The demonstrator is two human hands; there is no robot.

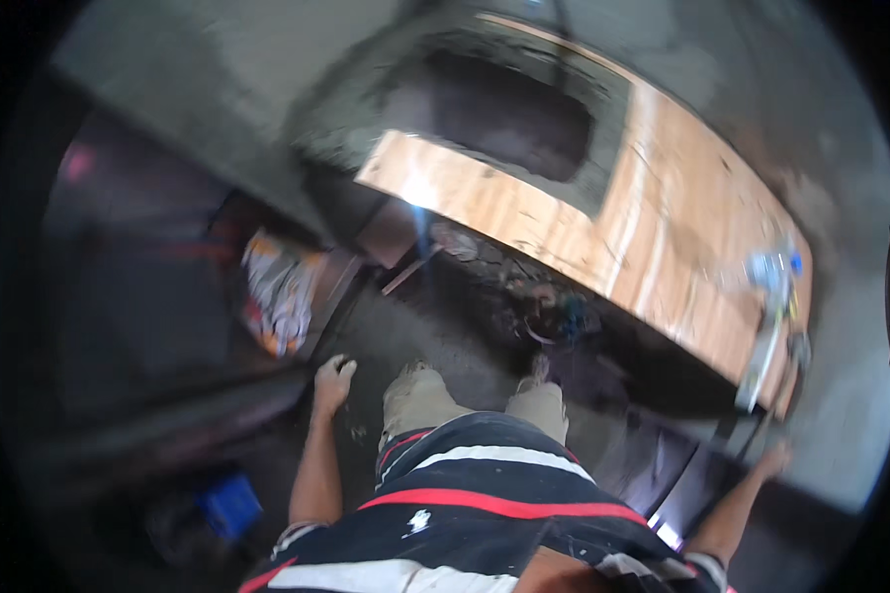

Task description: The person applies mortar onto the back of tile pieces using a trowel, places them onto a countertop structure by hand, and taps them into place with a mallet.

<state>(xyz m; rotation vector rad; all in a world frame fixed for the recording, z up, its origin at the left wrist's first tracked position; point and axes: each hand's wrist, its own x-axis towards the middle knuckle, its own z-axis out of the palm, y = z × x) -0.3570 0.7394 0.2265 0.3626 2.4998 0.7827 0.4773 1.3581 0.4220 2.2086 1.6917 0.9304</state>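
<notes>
My left hand (335, 383) hangs beside my left leg, fingers loosely bent and thumb apart, with nothing visible in it. Motion smears my right hand (776, 458), which is out to the right near the corner of a wood-patterned countertop (663, 227). Whether it touches or grips anything there is unclear. Closest to it on the counter lie a long flat metal tool (759, 366) and a dark tool (799, 348), both blurred. A clear plastic bottle (769, 269) with a blue cap lies just beyond them.
Grey wet-looking cement (603, 188) surrounds a rectangular opening (504, 114) in the counter. Under it sits a dark heap of clutter (544, 306). A printed sack (279, 292) stands to the left, with a blue box-like object (230, 505) lower down.
</notes>
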